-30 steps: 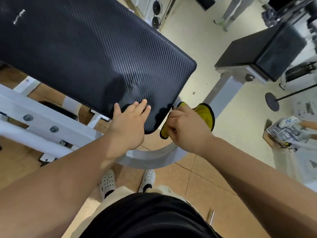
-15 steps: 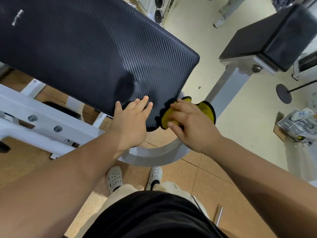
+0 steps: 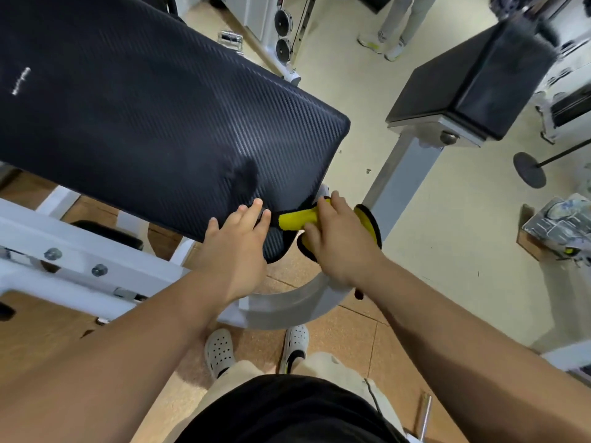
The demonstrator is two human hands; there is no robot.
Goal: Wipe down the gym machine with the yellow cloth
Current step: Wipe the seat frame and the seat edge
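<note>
Now I am in the wiping step, at the near corner of the black pad (image 3: 144, 123), which fills the view from 9 to 12 o'clock. My left hand (image 3: 238, 241) lies flat on that corner, fingers straight and holding nothing; I think it only steadies the pad. My right hand (image 3: 339, 247) is closed around the yellow cloth (image 3: 295, 219), which is bunched into a roll. The cloth touches the pad's edge, just beside my left fingertips at their 3 o'clock side. Part of it also shows behind my right hand, with a dark border.

I judge that only this corner is being done, and most of the pad's wide face is not yet reached. The next move, in my opinion, calls for spreading the cloth flatter and pushing it along the edge toward 12 o'clock with even pressure. The carbon-like texture looks ribbed, so dirt may sit in the grooves.

Under the pad, the white frame (image 3: 287, 305) curves at 6 o'clock, with bolts at 8 o'clock. A second dark pad (image 3: 463, 91) on a grey post stands at 2 o'clock, well apart. The floor (image 3: 351, 91) is pale there and brown under my shoes. Another person's legs (image 3: 396, 24) stand at 1 o'clock, and a box (image 3: 556, 231) lies at 3 o'clock.
</note>
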